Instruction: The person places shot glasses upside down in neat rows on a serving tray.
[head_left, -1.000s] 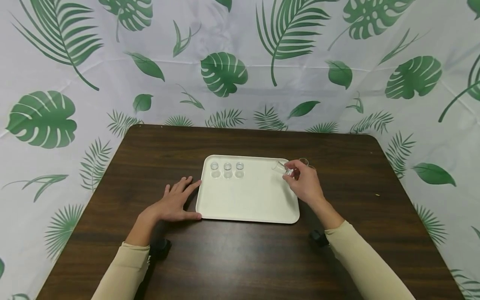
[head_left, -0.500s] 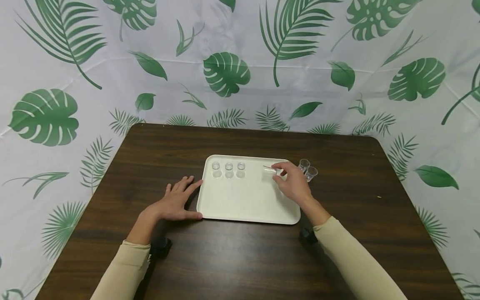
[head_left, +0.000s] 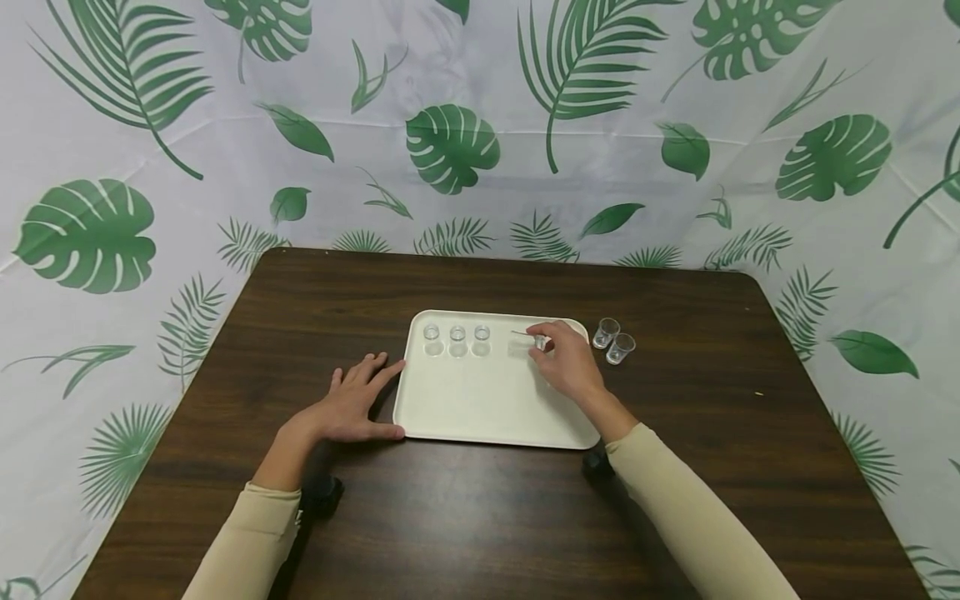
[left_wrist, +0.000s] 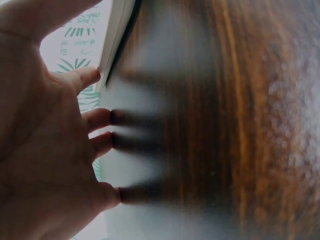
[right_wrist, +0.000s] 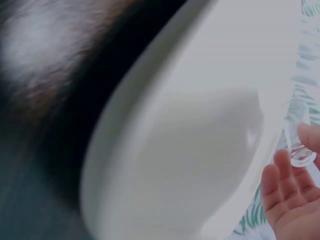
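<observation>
A clear shot glass (right_wrist: 297,120) is pinched between the thumb and fingers of my right hand (head_left: 566,358), over the tray's right back part. It lies tilted, its thick base (right_wrist: 303,157) toward the hand. To its left, three more shot glasses (head_left: 457,334) stand in a row along the back of the white tray (head_left: 495,400), apparently mouth down. My left hand (head_left: 348,408) rests spread at the tray's left edge, its thumb and index finger touching the rim. In the left wrist view, the other fingertips (left_wrist: 107,195) of that hand press on the table.
Two shot glasses (head_left: 606,333) stand on the brown wooden table (head_left: 690,400) just right of the tray, close together with mouths up. Behind the table hangs a white cloth (head_left: 360,183) with green leaf prints.
My right hand has carried its shot glass leftward over the tray from the right edge, tipping it toward horizontal. The two glasses on the table have come into view. My left hand stays put.
</observation>
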